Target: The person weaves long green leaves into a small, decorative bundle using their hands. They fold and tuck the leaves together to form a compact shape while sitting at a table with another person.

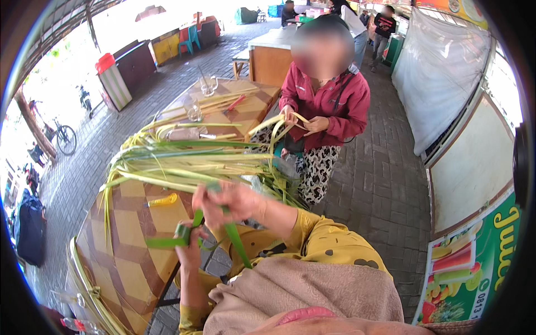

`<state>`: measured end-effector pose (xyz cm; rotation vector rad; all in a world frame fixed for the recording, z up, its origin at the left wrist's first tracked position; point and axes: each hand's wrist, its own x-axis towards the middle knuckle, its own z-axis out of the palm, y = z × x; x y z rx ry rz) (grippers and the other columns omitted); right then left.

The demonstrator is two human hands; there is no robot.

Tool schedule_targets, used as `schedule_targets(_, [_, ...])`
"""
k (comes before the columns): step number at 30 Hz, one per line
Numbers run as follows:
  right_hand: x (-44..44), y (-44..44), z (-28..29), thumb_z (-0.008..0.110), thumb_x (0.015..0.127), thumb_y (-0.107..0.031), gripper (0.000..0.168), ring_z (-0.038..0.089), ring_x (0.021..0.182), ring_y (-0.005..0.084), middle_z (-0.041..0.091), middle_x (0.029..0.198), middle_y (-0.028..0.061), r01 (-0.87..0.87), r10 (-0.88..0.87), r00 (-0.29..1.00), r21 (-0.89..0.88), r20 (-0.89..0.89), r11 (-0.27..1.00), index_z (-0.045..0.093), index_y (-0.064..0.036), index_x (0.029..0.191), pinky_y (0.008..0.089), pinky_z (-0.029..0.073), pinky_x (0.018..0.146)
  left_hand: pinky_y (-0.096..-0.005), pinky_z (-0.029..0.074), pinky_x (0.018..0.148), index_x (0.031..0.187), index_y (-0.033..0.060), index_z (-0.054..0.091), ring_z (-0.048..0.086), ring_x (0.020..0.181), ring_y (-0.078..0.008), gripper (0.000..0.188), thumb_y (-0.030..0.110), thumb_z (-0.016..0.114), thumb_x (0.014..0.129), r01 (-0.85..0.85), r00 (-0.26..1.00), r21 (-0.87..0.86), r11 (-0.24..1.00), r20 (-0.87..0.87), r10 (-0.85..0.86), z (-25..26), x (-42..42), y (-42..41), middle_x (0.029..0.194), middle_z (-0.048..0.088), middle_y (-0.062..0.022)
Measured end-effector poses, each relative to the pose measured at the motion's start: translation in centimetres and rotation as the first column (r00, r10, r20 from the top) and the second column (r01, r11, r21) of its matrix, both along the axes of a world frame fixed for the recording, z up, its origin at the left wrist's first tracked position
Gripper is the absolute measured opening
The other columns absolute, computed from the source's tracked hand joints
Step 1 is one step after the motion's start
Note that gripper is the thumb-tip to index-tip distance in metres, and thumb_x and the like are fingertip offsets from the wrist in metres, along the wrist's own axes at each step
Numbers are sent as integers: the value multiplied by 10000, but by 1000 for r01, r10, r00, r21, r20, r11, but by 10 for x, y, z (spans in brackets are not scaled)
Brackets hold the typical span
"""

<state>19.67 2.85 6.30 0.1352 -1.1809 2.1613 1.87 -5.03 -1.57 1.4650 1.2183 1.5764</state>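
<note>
My left hand (190, 247) grips a small folded band of green palm-leaf strips (183, 234), with one loose end pointing left. Just above and to the right, my right hand (228, 205) is blurred, its fingers closed around a green leaf strip (238, 245) that hangs down towards my lap. Beside my hands, a thick bundle of long yellow-green palm leaves (188, 161) lies across the wooden table (125, 217). A yellow-handled cutter (162, 201) rests on the tabletop near my left hand.
Opposite sits a person in a red jacket (322, 109), holding pale leaf strips (274, 125). Glass mugs (207, 87) and a red cutter (235, 103) are at the table's far end. More leaves (81, 276) lie along the near left edge. A plastic bottle (81, 324) is at lower left.
</note>
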Motion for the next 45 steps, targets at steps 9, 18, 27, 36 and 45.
schedule_targets(9, [9, 92, -13, 524, 898, -248, 305, 366, 523, 66, 396, 636, -59, 36, -82, 971, -204, -224, 978, 550, -18, 1097, 270, 389, 646, -263, 464, 579, 859, 24, 505, 542, 547, -116, 34, 35, 526, 882, 141, 951, -169, 976, 297, -86, -20, 15, 15, 652, 531, -25])
schedule_targets(18, [5, 100, -25, 484, 940, -244, 282, 337, 489, 53, 376, 593, -62, 93, -165, 960, -294, -228, 951, 514, 8, 1064, 242, 358, 593, -298, 491, 648, 898, 27, 504, 553, 559, -147, 50, 30, 546, 871, 202, 914, -245, 948, 394, -93, -45, 1, 5, 662, 542, -49])
schedule_targets(27, [10, 90, -36, 488, 933, -311, 325, 216, 467, 54, 238, 573, -68, 275, -313, 949, -385, -38, 881, 530, -66, 1143, 232, 294, 528, -292, 463, 596, 863, 34, 517, 555, 585, -148, 22, 32, 517, 884, 256, 919, -344, 904, 377, -117, -45, 2, -23, 670, 567, -49])
schedule_targets(36, [-3, 80, -63, 492, 928, -352, 358, 465, 587, 117, 478, 666, -8, 441, -431, 893, -67, 128, 895, 551, -13, 1027, 295, 436, 677, -279, 471, 539, 895, 32, 528, 565, 591, -153, 61, 92, 532, 884, 403, 673, -157, 902, 719, -175, -30, -10, -43, 811, 618, -137])
schedule_targets(45, [-42, -23, -66, 482, 937, -178, 201, 595, 779, 194, 615, 834, 101, -356, -56, 821, 586, 568, 728, 539, -19, 1045, 323, 468, 733, -187, 440, 514, 1060, 69, 561, 528, 581, -86, 165, 99, 518, 903, 61, 814, -119, 991, 581, 20, -15, -48, -33, 1052, 614, -153])
